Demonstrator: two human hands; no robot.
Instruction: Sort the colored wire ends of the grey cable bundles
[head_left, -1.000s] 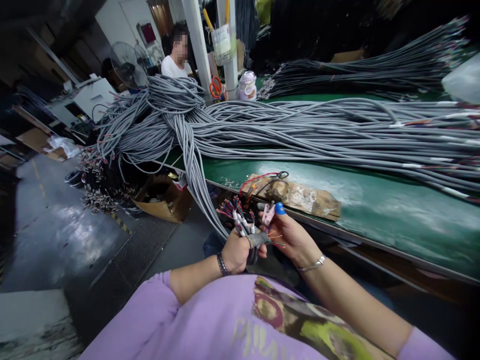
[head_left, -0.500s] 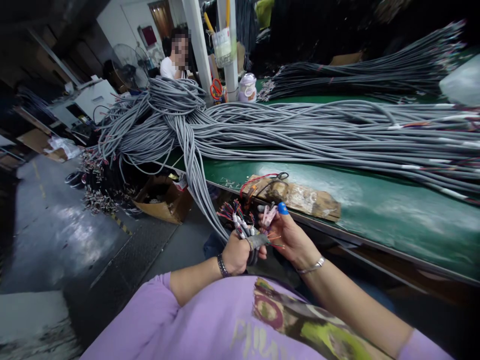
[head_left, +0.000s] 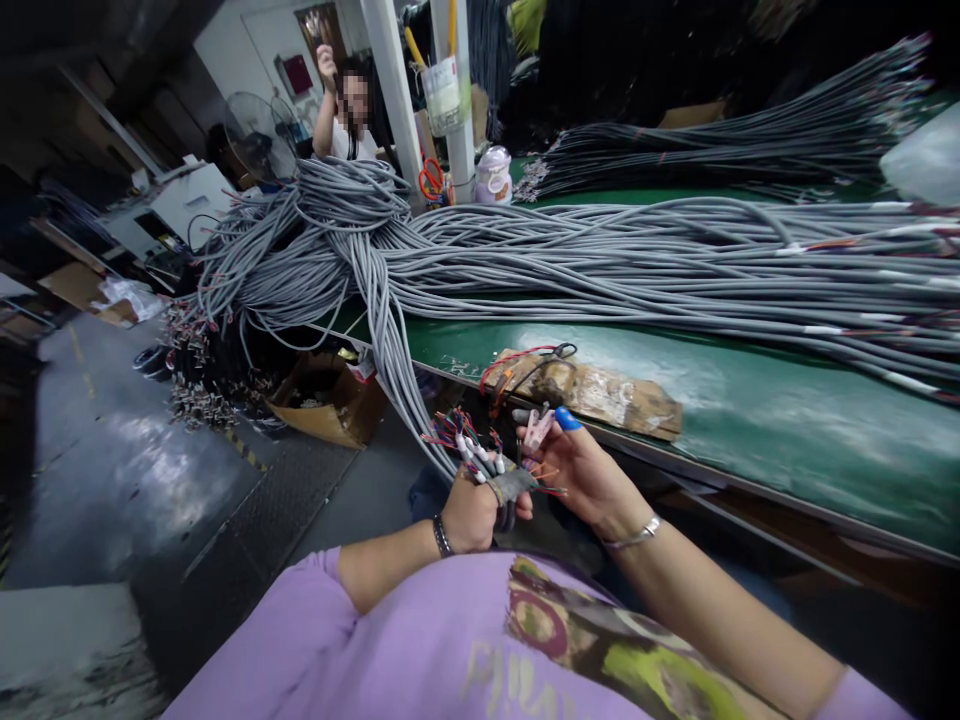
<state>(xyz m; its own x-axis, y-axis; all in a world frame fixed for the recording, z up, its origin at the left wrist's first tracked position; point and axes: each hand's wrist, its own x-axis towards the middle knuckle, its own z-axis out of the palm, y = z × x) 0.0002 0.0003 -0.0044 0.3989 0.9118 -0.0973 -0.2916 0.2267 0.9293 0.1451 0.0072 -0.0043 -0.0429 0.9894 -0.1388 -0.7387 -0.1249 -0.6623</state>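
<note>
My left hand point(head_left: 471, 515) is closed around a bunch of grey cables point(head_left: 401, 375) that hangs off the table edge. Their white-banded ends fan out above my fist, with thin coloured wires point(head_left: 456, 428) sticking up. A dull grey covering point(head_left: 513, 486) wraps the thumb or a finger of that hand; I cannot tell which. Close by on the right, my right hand point(head_left: 586, 470), a blue cover on its thumb, pinches a pale pink clip-like piece point(head_left: 537, 430). A few orange and red wires point(head_left: 551, 480) extend between both hands. The right fingertips are partly hidden.
On the green table point(head_left: 750, 400), a wooden block point(head_left: 622, 405) with red and black leads lies near the front edge. Long grey cables point(head_left: 600, 250) cover the middle, dark cables point(head_left: 712, 150) lie behind. A cardboard box point(head_left: 322, 400) stands below; a co-worker point(head_left: 352, 120) is beyond.
The cable ends in my left hand have tilted slightly left and down. My right hand has barely shifted. The co-worker has raised a hand holding dark cables.
</note>
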